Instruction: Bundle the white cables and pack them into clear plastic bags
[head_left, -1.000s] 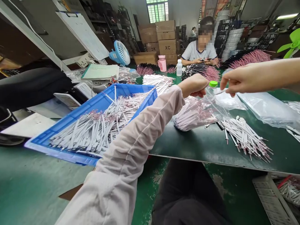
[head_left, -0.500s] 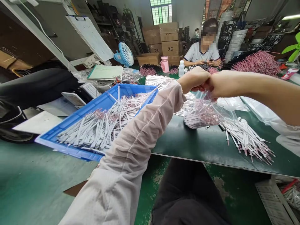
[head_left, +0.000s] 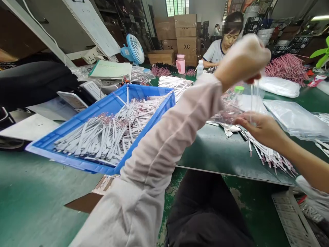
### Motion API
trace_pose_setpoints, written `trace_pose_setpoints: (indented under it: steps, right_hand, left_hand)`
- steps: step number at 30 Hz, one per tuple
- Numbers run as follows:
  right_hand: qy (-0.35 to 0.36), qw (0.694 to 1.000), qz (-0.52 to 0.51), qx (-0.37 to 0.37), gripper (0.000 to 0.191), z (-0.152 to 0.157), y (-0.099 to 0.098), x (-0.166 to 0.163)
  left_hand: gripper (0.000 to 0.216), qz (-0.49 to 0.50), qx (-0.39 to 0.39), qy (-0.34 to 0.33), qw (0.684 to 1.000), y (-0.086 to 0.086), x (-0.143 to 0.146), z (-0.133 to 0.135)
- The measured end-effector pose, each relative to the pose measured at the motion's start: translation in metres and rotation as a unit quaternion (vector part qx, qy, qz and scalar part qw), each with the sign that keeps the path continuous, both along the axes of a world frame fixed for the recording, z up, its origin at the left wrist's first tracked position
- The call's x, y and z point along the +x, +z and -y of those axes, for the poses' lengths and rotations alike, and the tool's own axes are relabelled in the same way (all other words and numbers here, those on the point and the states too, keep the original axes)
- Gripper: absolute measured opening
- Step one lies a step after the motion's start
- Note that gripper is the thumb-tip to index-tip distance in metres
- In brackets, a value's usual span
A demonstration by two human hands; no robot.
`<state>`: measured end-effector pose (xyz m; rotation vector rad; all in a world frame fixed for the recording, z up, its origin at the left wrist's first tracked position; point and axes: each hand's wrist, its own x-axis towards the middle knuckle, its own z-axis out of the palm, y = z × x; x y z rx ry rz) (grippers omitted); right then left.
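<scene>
My left hand, at the end of a pale pink sleeve, is raised and closed on the top edge of a clear plastic bag. The bag hangs down from it and holds a bundle of white wires with pink ends. Below it, my right hand is palm-up, its fingers curled around the bag's lower end just above the green table. A loose pile of the same wires lies on the table under my right wrist.
A blue tray full of white wires sits at the left. Clear bags lie at the right. A green-capped bottle, pink cup, fan and a seated co-worker are behind. A white crate stands on the floor.
My left hand has lifted the bag's top well above the table. My right hand has dropped from the bag's mouth to under its lower end, and the bundle now hangs inside.
</scene>
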<state>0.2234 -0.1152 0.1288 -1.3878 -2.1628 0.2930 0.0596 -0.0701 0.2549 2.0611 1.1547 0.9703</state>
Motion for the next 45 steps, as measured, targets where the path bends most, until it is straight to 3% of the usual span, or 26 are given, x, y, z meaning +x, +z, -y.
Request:
trace_pose_setpoints:
  steps: [3, 5, 6, 9, 12, 14, 15, 17, 20, 22, 24, 26, 29, 31, 33, 36, 38, 40, 42, 45]
  right_hand:
    - [-0.011, 0.998, 0.017, -0.066, 0.034, 0.003, -0.041, 0.001]
    - [-0.007, 0.995, 0.025, -0.101, 0.029, 0.005, -0.058, 0.003]
    - [-0.002, 0.994, 0.015, -0.106, 0.026, 0.005, -0.060, 0.003]
    - [-0.015, 0.999, -0.034, -0.037, 0.019, 0.004, -0.038, 0.002]
    - [-0.045, 0.991, -0.073, 0.106, 0.019, -0.004, 0.016, 0.001]
    - [-0.064, 0.973, -0.104, 0.198, 0.017, -0.013, 0.049, 0.003]
    - [-0.068, 0.967, -0.107, 0.223, 0.015, -0.019, 0.060, 0.004]
    - [-0.046, 0.979, -0.047, 0.192, 0.010, -0.032, 0.070, 0.008]
    - [-0.010, 0.993, 0.100, 0.064, 0.008, -0.047, 0.064, 0.013]
    - [-0.031, 0.991, 0.122, 0.041, 0.009, -0.050, 0.061, 0.021]
    - [-0.050, 0.994, 0.076, 0.055, 0.008, -0.048, 0.063, 0.033]
    - [-0.051, 0.997, -0.028, 0.053, 0.009, -0.045, 0.064, 0.053]
    - [-0.149, 0.976, -0.156, 0.005, 0.045, -0.039, 0.041, 0.093]
    - [-0.297, 0.947, -0.092, -0.080, 0.064, -0.032, 0.006, 0.116]
    - [-0.335, 0.929, -0.044, -0.151, 0.092, -0.018, -0.036, 0.128]
    - [-0.324, 0.908, 0.118, -0.236, 0.127, 0.004, -0.085, 0.117]
    - [-0.325, 0.892, 0.188, -0.251, 0.132, 0.013, -0.102, 0.100]
    - [-0.336, 0.882, 0.226, -0.241, 0.131, 0.014, -0.108, 0.087]
    - [-0.352, 0.873, 0.238, -0.240, 0.125, 0.008, -0.109, 0.085]
    - [-0.369, 0.859, 0.229, -0.271, 0.120, -0.008, -0.106, 0.101]
  left_hand:
    - [0.019, -0.183, -0.076, 0.004, 0.980, -0.035, 0.029, -0.016]
    - [0.016, -0.193, -0.093, 0.006, 0.977, -0.051, 0.031, -0.026]
    - [0.017, -0.184, -0.090, 0.012, 0.979, -0.051, 0.025, -0.029]
    - [0.021, -0.143, -0.054, 0.057, 0.987, -0.018, -0.006, -0.027]
    - [0.025, -0.090, -0.025, 0.115, 0.989, 0.029, -0.043, -0.021]
    - [0.023, -0.013, -0.020, 0.146, 0.989, 0.042, -0.060, -0.025]
    - [0.023, 0.005, -0.030, 0.159, 0.987, 0.038, -0.066, -0.030]
    - [0.023, -0.010, -0.068, 0.176, 0.982, 0.015, -0.069, -0.044]
    - [0.017, -0.035, -0.146, 0.152, 0.977, -0.034, -0.056, -0.063]
    - [0.014, 0.037, -0.200, 0.142, 0.969, -0.050, -0.041, -0.069]
    - [0.014, 0.106, -0.201, 0.130, 0.965, -0.042, -0.025, -0.069]
    - [0.015, 0.136, -0.163, 0.122, 0.970, -0.018, -0.011, -0.062]
    - [0.019, 0.135, -0.078, 0.089, 0.984, 0.016, 0.002, -0.039]
    - [0.026, 0.112, 0.040, 0.037, 0.992, 0.017, 0.006, -0.019]
    - [0.031, 0.079, 0.144, 0.010, 0.986, -0.004, 0.007, 0.001]
    - [0.036, -0.056, 0.124, 0.043, 0.990, -0.056, 0.005, 0.017]
    - [0.036, -0.134, 0.084, 0.067, 0.985, -0.083, 0.002, 0.012]
    - [0.035, -0.161, 0.075, 0.097, 0.979, -0.091, -0.002, -0.004]
    - [0.034, -0.147, 0.099, 0.131, 0.975, -0.081, -0.010, -0.027]
    - [0.030, -0.089, 0.148, 0.148, 0.974, -0.045, -0.026, -0.057]
